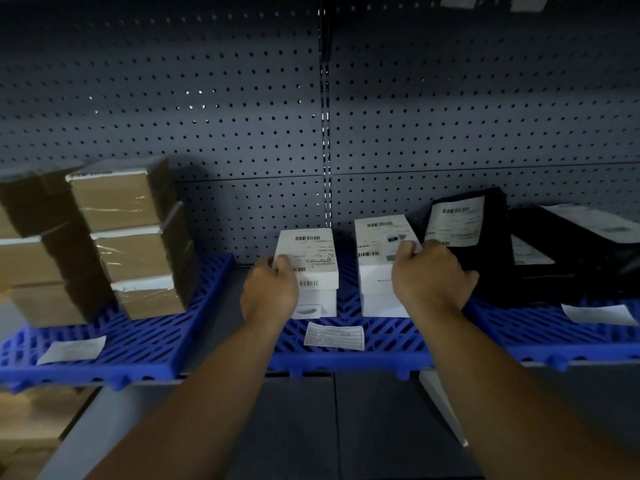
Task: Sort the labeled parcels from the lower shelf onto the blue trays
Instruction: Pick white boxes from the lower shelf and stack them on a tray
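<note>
Two white labeled boxes stand on the middle blue tray [349, 358]. My left hand [268, 294] grips the left white box [313, 265] by its left edge, fingers curled over the top. My right hand [431, 277] grips the right white box [379, 261] at its right side, thumb on the top label. A black labeled parcel [485, 244] leans directly behind my right hand. More black parcels [581, 247] lie on the right blue tray [554, 337].
Stacks of taped brown cartons [131, 237] fill the left blue tray [104, 358]. Paper tags [334, 336] lie on each tray's front. A grey pegboard wall [242, 116] backs the shelf. Brown cartons [31, 417] sit on the lower shelf at bottom left.
</note>
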